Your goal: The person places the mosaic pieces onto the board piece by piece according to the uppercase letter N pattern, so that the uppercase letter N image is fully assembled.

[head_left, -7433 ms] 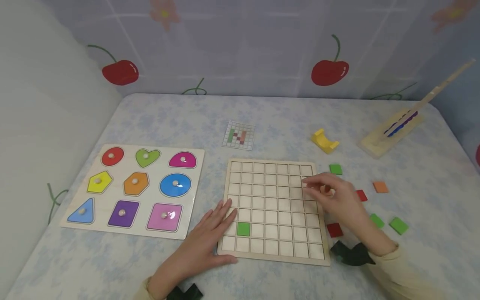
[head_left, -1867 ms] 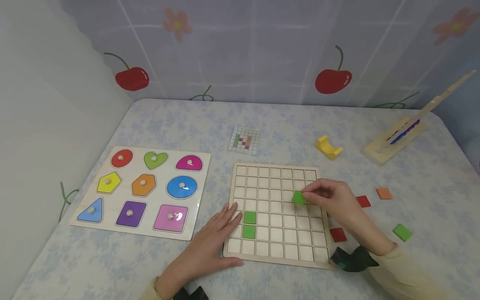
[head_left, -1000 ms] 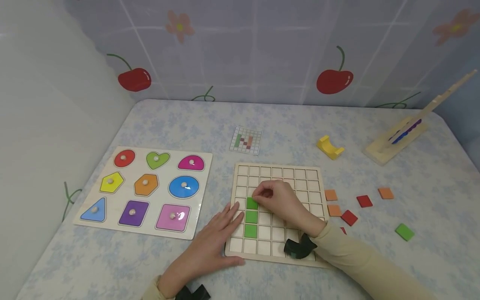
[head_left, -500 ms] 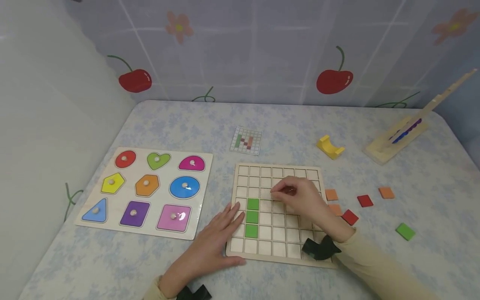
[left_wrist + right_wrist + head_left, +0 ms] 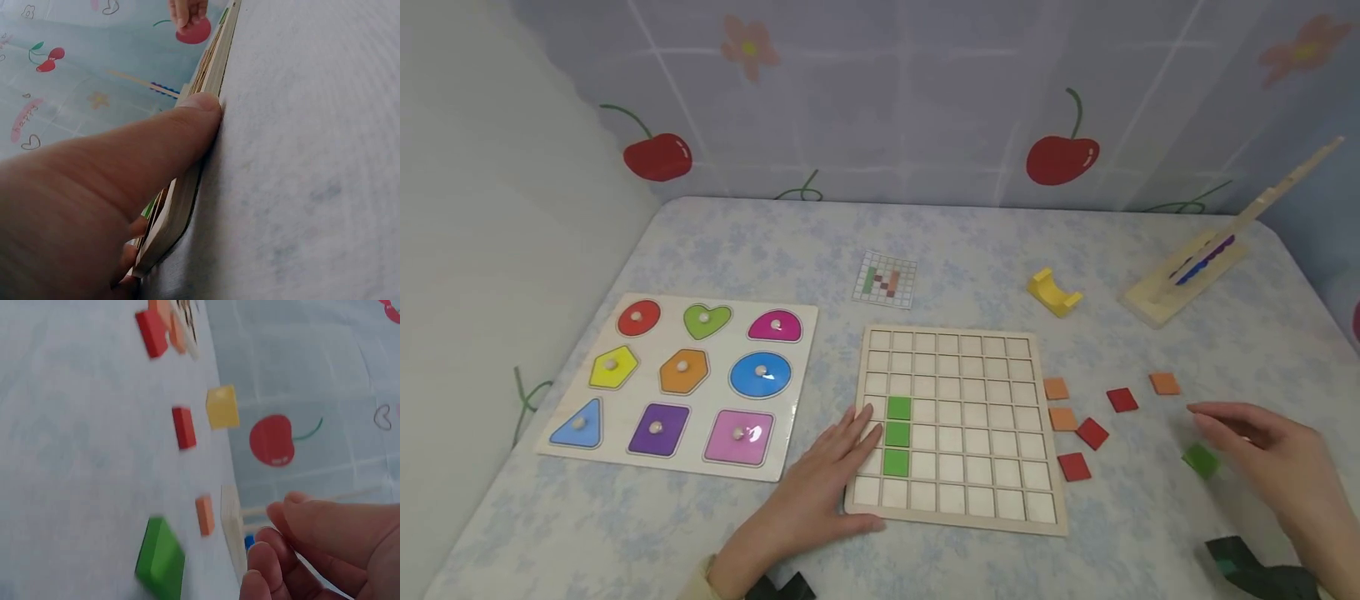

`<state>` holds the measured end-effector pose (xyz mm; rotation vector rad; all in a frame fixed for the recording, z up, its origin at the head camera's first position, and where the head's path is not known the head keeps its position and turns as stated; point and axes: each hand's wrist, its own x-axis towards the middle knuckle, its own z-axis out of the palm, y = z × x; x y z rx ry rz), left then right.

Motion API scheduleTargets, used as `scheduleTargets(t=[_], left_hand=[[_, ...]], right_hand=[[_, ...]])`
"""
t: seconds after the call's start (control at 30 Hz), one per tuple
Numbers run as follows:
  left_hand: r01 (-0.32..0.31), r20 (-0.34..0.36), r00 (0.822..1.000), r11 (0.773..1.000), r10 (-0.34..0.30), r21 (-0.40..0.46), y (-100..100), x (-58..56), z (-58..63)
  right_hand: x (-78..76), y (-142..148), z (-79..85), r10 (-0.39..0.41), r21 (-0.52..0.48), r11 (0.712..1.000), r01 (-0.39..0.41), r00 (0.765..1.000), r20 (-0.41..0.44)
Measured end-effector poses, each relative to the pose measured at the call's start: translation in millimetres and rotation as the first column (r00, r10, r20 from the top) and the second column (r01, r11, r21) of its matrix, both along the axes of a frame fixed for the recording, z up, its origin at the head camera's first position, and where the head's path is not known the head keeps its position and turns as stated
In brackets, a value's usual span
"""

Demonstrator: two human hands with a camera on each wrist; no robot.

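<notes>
A wooden grid board (image 5: 957, 528) lies flat on the table, with three green square tiles (image 5: 897, 433) seated in one column near its left side. My left hand (image 5: 816, 475) rests on the board's left edge with fingers straight, and its thumb (image 5: 169, 137) lies against the rim in the left wrist view. Out to the right, my right hand (image 5: 1277, 458) hovers beside a loose green tile (image 5: 1200, 460), fingers bent and holding nothing. That green tile (image 5: 161, 559) sits just below the fingertips in the right wrist view.
Red tiles (image 5: 1092, 433) and orange tiles (image 5: 1056, 388) lie right of the board. A small pattern card (image 5: 884, 280) and yellow curved block (image 5: 1054, 292) sit behind it. On the left is a knobbed shape puzzle (image 5: 797, 379); a wooden stand (image 5: 1157, 304) occupies the back right.
The green tiles in the board went from one to three in a column. My right hand released the last one and swung right to the loose green tile. My left hand stayed put.
</notes>
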<state>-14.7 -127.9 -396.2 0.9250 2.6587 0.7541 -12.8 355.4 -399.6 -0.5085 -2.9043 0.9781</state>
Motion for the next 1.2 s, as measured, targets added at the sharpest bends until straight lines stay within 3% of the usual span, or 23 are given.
scheduleTargets(t=[0.17, 0.37, 0.67, 0.83, 1.03, 1.2], left_hand=[[-0.008, 0.025, 1.0, 1.0, 0.008, -0.013, -0.8, 0.2, 1.4], [-0.004, 0.021, 1.0, 1.0, 0.004, 0.009, -0.7, 0.1, 1.3], [-0.004, 0.017, 1.0, 1.0, 0.004, 0.007, -0.1, 0.4, 0.1], [-0.006, 0.021, 1.0, 1.0, 0.006, 0.006, 0.1, 0.4, 0.2], [0.003, 0.005, 1.0, 1.0, -0.003, 0.02, -0.5, 0.4, -0.6], [0.006, 0.002, 1.0, 1.0, -0.006, 0.014, -0.3, 0.2, -0.5]], right_hand=[[17.5, 25.9, -13.7, -0.084, 0.056, 0.995, 0.077, 0.987, 0.137], [23.8, 14.0, -15.4, -0.079, -0.003, 0.997, 0.081, 0.973, 0.216], [28.9, 1.1, -15.6, 0.031, 0.133, 0.99, -0.041, 0.997, 0.075], [28.8, -0.1, -13.0, 0.093, 0.138, 0.986, -0.095, 0.995, 0.023], [29.7, 2.3, -15.0, 0.062, 0.116, 0.991, -0.062, 0.998, 0.007], [23.5, 5.3, -12.9, 0.038, 0.031, 0.999, -0.038, 0.999, 0.002]])
